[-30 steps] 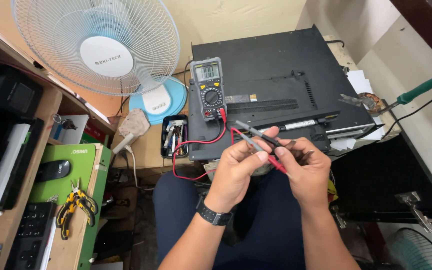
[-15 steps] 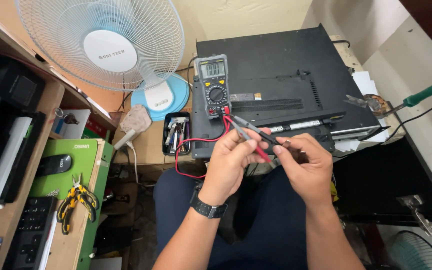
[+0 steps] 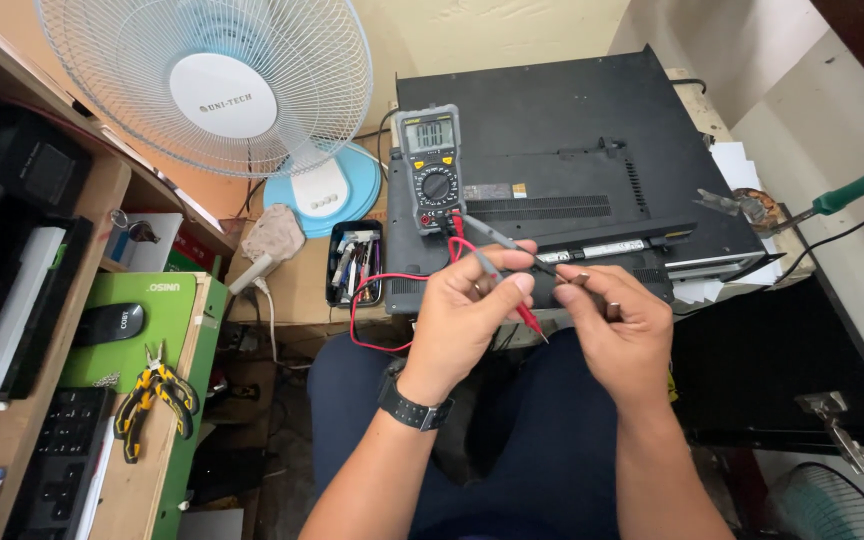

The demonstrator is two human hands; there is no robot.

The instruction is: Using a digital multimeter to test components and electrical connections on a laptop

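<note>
Work looks in mid-stage, as I judge: the multimeter (image 3: 431,170) is already switched on, its display lit, and it stands on the black device case (image 3: 572,160) at centre top of the frame. Both probes are plugged in and brought together at centre of frame, over the person's lap.

Left hand (image 3: 467,310): fingers closed around the red probe (image 3: 524,312), tip pointing down-right; the red lead (image 3: 372,300) loops left and back to the meter. Right hand (image 3: 617,325): fingers pinched shut on a small part, approx. between thumb and index; what it is, I cannot tell, too small. The black probe (image 3: 497,238) runs from the meter toward the same spot.

Whether the tips really touch the part is not clear. The reading is probably still to be taken.

Upper right lies a soldering iron w/ green handle (image 3: 857,188), untouched.
</note>
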